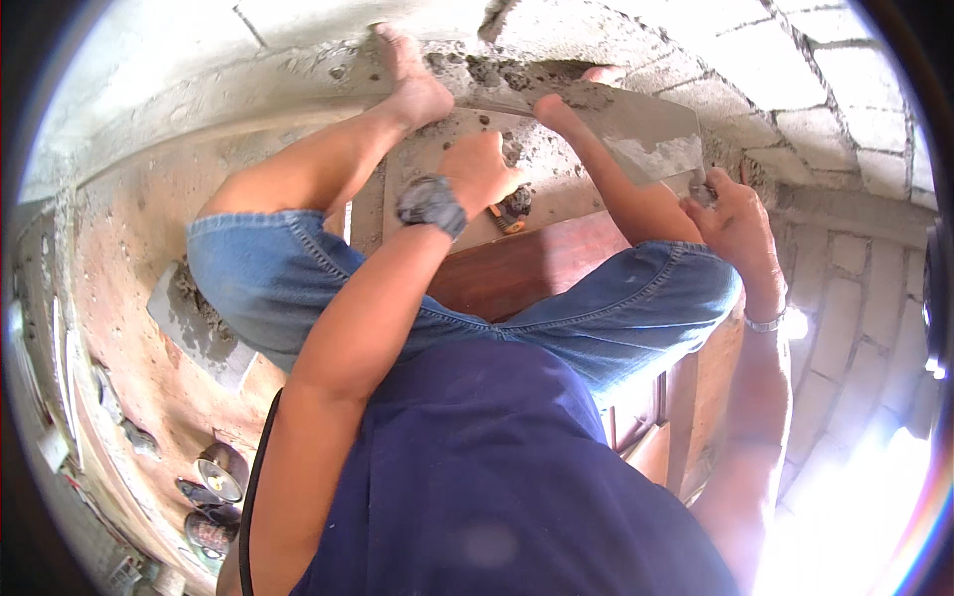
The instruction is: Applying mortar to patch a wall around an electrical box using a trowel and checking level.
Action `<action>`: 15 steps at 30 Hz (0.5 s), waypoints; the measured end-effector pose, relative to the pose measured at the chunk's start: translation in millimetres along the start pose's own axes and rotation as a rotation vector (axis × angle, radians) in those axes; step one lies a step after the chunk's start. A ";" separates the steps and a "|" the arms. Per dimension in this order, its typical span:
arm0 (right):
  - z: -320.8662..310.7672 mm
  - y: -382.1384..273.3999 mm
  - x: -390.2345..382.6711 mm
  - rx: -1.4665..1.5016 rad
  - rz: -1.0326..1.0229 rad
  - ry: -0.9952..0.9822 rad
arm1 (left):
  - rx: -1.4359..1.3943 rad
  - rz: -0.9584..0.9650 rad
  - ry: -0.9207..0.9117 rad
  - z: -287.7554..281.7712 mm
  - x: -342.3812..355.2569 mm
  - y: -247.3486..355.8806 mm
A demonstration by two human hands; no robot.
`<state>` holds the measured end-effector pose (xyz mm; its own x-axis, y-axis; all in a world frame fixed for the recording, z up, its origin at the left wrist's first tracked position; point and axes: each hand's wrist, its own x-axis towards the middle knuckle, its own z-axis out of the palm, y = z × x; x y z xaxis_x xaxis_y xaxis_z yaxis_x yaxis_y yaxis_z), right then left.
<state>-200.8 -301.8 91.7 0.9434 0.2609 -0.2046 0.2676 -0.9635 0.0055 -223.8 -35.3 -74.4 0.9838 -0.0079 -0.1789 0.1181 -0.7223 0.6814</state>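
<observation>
A wall of pale blocks [830, 129] is curving along the upper right. Denim shorts [636, 298] are covering the seated person's thighs, and a reddish-brown wooden panel [507, 268] is lying between the knees. A grey trowel [661, 114], partly smeared with mortar, is hanging over the right shin; the right hand [737, 223] is closing around its handle end. The left hand [482, 171] is curling its fingers near an orange-and-black handle [510, 223]; whether it is gripping anything, I cannot tell.
</observation>
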 end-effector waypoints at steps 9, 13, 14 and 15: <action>54.1 65.5 -6.4 0.278 0.021 0.031 | 0.465 0.055 -0.302 141.1 38.4 -4.8; 67.5 83.4 3.8 0.370 -0.003 0.052 | 0.463 -0.060 -0.340 149.7 36.8 -17.4; 71.1 87.0 6.8 0.383 -0.003 0.046 | 0.453 -0.051 -0.317 150.1 37.7 -19.3; 74.4 90.7 9.4 0.388 0.008 0.029 | 0.446 -0.036 -0.293 150.8 39.2 -19.8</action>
<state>-182.2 -391.1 17.4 0.9519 0.2495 -0.1778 0.1716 -0.9149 -0.3653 -207.9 -125.6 -201.9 0.8940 -0.1241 -0.4305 0.0199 -0.9489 0.3148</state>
